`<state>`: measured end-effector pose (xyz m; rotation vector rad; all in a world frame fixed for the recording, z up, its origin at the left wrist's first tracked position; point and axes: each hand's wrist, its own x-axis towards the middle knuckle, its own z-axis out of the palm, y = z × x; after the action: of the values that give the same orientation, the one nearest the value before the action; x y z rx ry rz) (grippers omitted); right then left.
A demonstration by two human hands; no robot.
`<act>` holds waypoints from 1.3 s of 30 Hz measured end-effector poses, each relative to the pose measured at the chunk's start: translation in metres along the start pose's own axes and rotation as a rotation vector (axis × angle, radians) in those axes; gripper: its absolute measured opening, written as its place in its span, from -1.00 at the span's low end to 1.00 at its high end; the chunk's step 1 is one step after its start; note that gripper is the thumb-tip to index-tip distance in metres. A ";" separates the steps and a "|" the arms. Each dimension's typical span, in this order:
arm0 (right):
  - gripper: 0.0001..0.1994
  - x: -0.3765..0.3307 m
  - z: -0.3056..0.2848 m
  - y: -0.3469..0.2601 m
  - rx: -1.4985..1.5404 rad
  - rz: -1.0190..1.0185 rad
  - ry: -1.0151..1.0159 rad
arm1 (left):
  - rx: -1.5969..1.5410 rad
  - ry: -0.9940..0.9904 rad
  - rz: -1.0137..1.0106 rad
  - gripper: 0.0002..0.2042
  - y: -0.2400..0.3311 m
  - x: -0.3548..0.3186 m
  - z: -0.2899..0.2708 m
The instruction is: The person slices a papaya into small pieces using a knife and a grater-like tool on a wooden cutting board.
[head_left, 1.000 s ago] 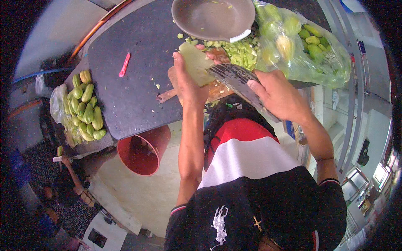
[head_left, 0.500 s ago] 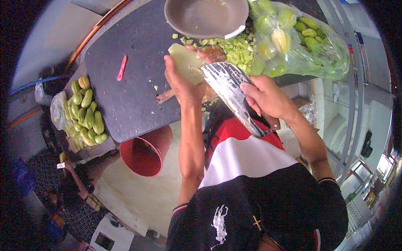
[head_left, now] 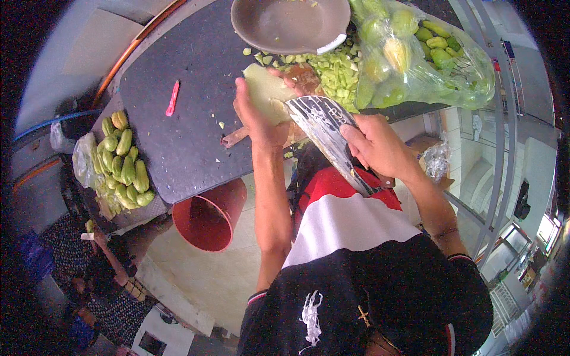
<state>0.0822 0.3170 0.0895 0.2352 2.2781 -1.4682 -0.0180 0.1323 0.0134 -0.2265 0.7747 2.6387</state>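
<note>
Head camera: the person's left hand [head_left: 260, 126] was curled around a peeled, pale green piece [head_left: 264, 90], its thumb along the left side and fingertips showing beyond the right side. The piece was held up over the bench [head_left: 196, 136], toward the middle of its near edge. The right hand [head_left: 379, 141] was closed around a broad-bladed knife [head_left: 323, 127], the thumb lying against the blade. The blade slanted up to the left, its end at the piece's lower right; whether it had bitten in could not be told.

Beneath the left hand, a wooden board [head_left: 235, 138] lay close to the bench's near edge, its handle pointing left. Chopped green bits [head_left: 338, 80] were heaped beyond it, in front of a grey-brown bowl [head_left: 291, 29] by the far edge. A clear plastic bag [head_left: 415, 77] of green fruit filled the right end. A pink cutter [head_left: 173, 98] lay in from the left edge. Green gourds [head_left: 122, 160] were piled just outside that edge, and a red bucket [head_left: 233, 200] stood below the near edge, by its left corner.
</note>
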 end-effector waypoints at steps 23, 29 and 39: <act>-0.69 0.003 0.018 0.020 0.406 0.137 -0.137 | 0.040 0.059 0.171 -0.42 -0.010 -0.004 -0.009; -0.75 0.004 0.024 0.031 0.604 0.228 -0.158 | 0.118 0.041 0.212 -0.39 -0.013 0.000 -0.014; -0.77 0.006 0.030 0.037 0.816 0.332 -0.184 | 0.117 0.064 0.163 -0.41 -0.013 0.006 -0.021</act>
<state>0.0980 0.3053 0.0460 0.6405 1.3115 -2.0373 -0.0175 0.1333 -0.0122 -0.2258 1.0042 2.7370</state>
